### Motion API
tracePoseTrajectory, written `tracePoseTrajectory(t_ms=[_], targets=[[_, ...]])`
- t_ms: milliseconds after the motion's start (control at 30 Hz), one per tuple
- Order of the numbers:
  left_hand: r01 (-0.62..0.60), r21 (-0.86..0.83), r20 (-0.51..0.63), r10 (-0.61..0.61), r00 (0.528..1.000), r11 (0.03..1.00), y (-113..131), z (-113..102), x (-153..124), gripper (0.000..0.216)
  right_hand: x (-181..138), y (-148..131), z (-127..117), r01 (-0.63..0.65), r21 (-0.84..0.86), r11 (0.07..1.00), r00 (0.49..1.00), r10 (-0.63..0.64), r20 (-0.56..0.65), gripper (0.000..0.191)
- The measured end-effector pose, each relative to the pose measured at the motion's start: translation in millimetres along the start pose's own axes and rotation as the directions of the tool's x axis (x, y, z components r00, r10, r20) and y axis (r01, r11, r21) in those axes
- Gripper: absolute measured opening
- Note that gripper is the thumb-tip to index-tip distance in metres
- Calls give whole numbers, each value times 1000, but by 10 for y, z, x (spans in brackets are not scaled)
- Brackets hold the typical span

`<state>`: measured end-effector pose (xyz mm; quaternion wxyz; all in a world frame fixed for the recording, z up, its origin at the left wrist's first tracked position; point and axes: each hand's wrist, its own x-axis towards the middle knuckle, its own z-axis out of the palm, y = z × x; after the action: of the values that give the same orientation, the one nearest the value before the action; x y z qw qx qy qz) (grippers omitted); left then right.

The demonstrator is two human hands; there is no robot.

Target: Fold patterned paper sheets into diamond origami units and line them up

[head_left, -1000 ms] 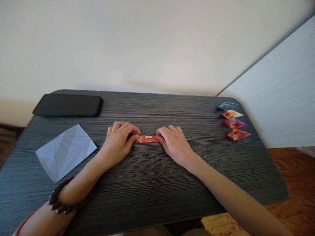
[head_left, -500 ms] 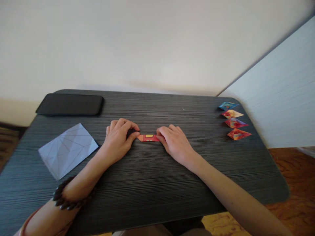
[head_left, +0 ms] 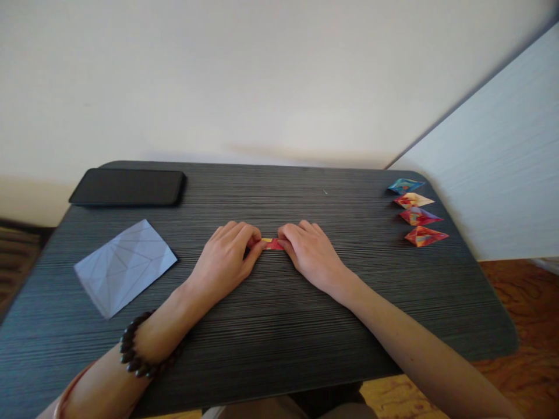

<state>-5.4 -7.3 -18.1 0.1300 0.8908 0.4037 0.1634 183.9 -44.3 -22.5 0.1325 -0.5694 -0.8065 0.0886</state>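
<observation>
A narrow folded paper strip [head_left: 274, 244], red with some yellow, lies low over the middle of the dark table. My left hand [head_left: 231, 250] pinches its left part between thumb and fingers. Its right end is pinched by my right hand [head_left: 308, 250]. Only a short stretch of the strip shows between the two hands; the rest is hidden under my fingertips. A dark beaded bracelet [head_left: 136, 349] circles my left wrist.
A creased pale sheet of paper [head_left: 126, 267] lies left of my left forearm. Behind it is a black phone-like slab [head_left: 128, 187]. Several folded paper pieces, including a blue one [head_left: 405, 185] and a red one [head_left: 425, 236], line the table's right side. A wall [head_left: 279, 81] rises behind.
My left hand has slid right along the paper strip, so less of it shows between my hands. My right hand stays at the right end.
</observation>
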Motion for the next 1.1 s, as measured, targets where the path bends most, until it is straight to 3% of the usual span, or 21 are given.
tracePoseTrajectory(t_ms=[300,467,667,1100], targets=[[-4,111,55,-2,998,994,1,-13,10,19,-23,-109,17,-49,-122,991,997,40,-73,25],[-10,168,92,-5,996,986,24,-51,13,23,-2,-160,15,-99,-90,991,994,94,-58,21],[47,71,95,-53,994,996,-6,-54,13,24,7,-106,-27,-139,101,985,990,141,-13,19],[107,-116,133,-92,987,987,-125,-54,-8,12,-27,3,-82,-231,233,945,972,232,25,19]])
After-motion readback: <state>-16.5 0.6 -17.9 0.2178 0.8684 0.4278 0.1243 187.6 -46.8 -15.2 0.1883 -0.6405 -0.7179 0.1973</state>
